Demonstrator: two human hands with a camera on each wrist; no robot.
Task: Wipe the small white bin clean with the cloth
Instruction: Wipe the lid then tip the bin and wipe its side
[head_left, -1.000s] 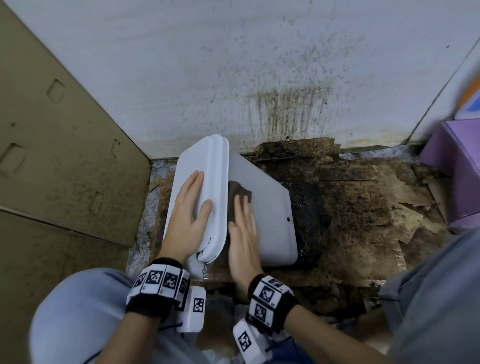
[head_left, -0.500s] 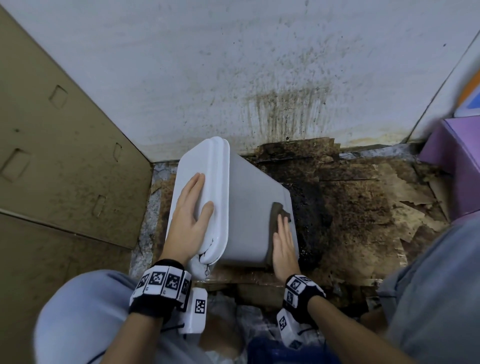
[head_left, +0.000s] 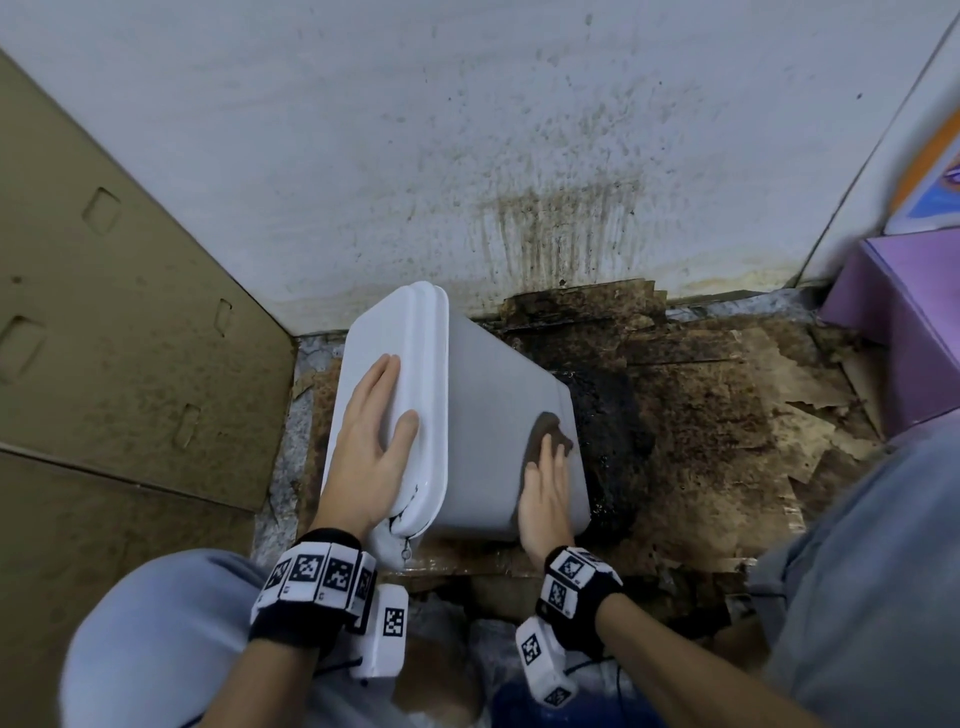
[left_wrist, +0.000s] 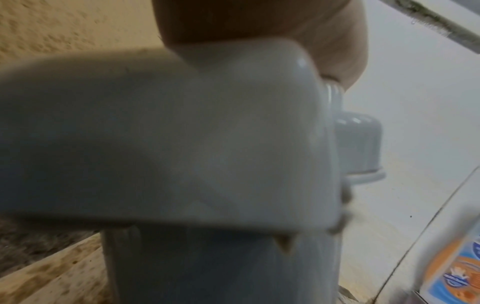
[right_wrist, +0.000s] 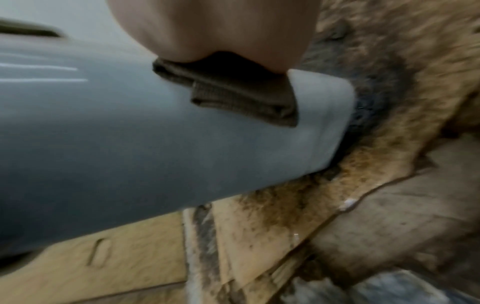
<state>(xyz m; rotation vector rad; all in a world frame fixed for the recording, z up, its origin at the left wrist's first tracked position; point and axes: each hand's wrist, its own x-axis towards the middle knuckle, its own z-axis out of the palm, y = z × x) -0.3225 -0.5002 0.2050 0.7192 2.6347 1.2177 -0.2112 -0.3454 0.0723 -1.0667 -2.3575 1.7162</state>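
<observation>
While the left hand (head_left: 376, 441) lies flat on the lid of the small white bin (head_left: 488, 415), tipped on the filthy floor (head_left: 727, 415), the right hand (head_left: 545, 488) presses the cloth (head_left: 553, 428) flat near its base; overshooting could drag cloth into grime. No writing is legible.
</observation>
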